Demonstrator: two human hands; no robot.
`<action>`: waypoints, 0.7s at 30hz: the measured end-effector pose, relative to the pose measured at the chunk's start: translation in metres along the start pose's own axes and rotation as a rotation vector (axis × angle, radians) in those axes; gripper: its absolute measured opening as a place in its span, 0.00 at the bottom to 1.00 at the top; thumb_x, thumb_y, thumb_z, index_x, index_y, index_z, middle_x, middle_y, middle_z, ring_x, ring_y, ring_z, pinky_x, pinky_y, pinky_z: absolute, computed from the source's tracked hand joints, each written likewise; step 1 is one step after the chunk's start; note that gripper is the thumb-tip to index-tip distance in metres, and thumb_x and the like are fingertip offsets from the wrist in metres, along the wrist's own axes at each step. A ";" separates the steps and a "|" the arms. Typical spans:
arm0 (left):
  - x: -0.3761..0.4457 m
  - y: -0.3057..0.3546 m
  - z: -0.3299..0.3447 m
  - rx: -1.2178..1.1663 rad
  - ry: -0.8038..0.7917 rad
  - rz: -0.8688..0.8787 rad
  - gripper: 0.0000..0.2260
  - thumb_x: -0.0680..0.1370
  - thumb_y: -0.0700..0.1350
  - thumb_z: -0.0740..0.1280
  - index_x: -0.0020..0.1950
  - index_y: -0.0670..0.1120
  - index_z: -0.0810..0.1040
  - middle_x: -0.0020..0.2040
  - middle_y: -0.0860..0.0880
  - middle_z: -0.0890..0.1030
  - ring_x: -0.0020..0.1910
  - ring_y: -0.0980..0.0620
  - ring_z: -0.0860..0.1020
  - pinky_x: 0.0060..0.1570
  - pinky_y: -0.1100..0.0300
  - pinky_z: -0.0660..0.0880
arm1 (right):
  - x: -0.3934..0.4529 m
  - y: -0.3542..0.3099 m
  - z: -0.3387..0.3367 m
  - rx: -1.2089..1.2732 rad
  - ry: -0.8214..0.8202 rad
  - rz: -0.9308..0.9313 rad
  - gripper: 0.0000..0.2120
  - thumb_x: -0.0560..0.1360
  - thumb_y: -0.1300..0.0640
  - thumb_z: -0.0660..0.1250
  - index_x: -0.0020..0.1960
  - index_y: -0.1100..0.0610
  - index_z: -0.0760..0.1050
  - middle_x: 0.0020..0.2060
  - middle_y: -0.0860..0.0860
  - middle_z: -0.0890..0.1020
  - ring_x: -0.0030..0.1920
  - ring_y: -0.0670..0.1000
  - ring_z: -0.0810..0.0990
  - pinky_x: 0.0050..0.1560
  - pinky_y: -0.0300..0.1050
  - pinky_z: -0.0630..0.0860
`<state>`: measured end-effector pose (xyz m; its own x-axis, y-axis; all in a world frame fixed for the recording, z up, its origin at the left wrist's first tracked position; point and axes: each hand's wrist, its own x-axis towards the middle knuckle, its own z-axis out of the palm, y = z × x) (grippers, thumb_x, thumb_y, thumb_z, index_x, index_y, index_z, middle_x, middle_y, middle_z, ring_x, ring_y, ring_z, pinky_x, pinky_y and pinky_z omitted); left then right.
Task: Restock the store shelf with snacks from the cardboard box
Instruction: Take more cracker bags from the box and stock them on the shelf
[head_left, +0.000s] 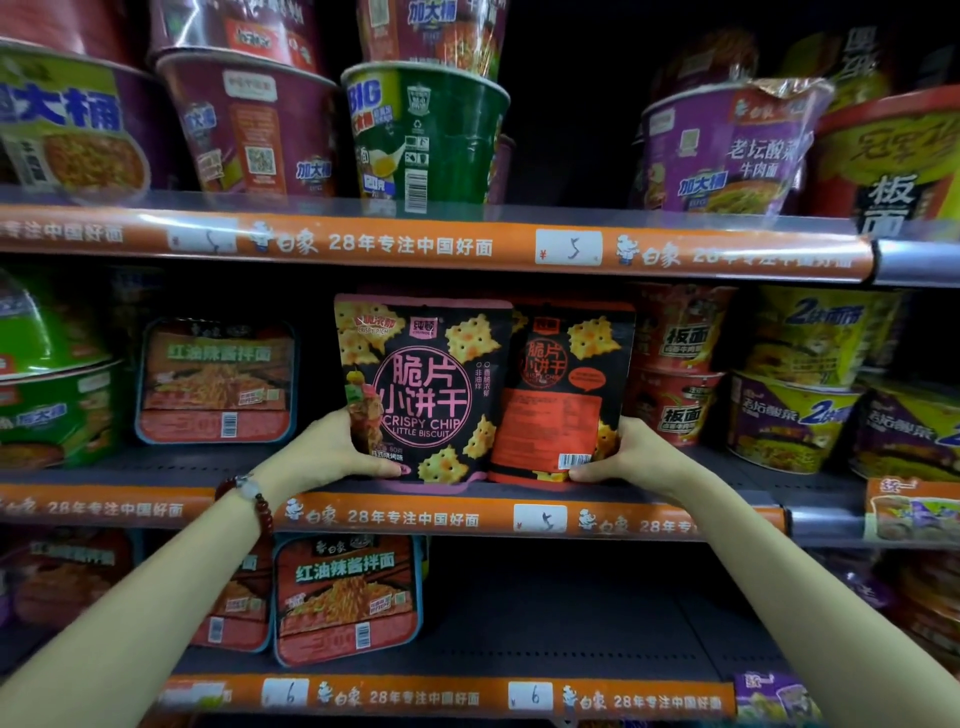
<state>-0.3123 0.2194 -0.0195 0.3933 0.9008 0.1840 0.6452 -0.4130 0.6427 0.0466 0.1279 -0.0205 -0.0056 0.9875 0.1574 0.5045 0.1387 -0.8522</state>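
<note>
2 black snack bags stand upright side by side on the middle shelf (467, 491), touching along their inner edges, in the gap between the flat noodle tray (215, 379) on the left and the stacked red noodle cups (675, 364) on the right. The front-facing bag (423, 384) shows its "Crispy Chip Little Biscuit" face, and the left hand (332, 447) has its grip on that bag's lower left edge, thumb across the front corner and fingers hidden behind. The back-facing bag (566, 389) shows its red label panel and barcode; the right hand (631, 454) grips its lower right corner, thumb lying along the bottom edge. A bead bracelet (254, 501) sits on the left wrist. Above, the top shelf (415, 244) carries large noodle tubs, among them a green tub (426, 135). The cardboard box is out of view.
</note>
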 end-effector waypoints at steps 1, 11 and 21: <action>-0.004 0.003 0.001 0.034 0.026 -0.007 0.46 0.52 0.69 0.75 0.67 0.52 0.70 0.59 0.56 0.78 0.58 0.53 0.76 0.60 0.57 0.73 | 0.000 0.002 -0.001 -0.026 0.003 -0.004 0.20 0.64 0.64 0.79 0.54 0.57 0.79 0.47 0.50 0.86 0.48 0.48 0.85 0.54 0.45 0.79; -0.031 0.016 0.016 0.178 0.239 -0.078 0.32 0.66 0.62 0.74 0.61 0.44 0.73 0.51 0.47 0.80 0.48 0.48 0.78 0.46 0.53 0.77 | -0.012 -0.002 0.006 -0.157 0.131 -0.015 0.20 0.64 0.56 0.80 0.53 0.52 0.77 0.49 0.47 0.83 0.52 0.49 0.81 0.54 0.45 0.76; -0.052 0.043 0.036 0.579 0.493 -0.080 0.15 0.75 0.51 0.71 0.39 0.40 0.79 0.34 0.43 0.80 0.33 0.46 0.78 0.31 0.55 0.77 | -0.035 0.000 0.006 -0.467 0.248 -0.109 0.19 0.68 0.50 0.77 0.56 0.56 0.81 0.48 0.53 0.84 0.50 0.53 0.81 0.49 0.44 0.76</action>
<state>-0.2814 0.1496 -0.0279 0.0807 0.8303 0.5515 0.9533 -0.2258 0.2004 0.0421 0.0938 -0.0291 0.0967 0.9141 0.3937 0.8430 0.1351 -0.5206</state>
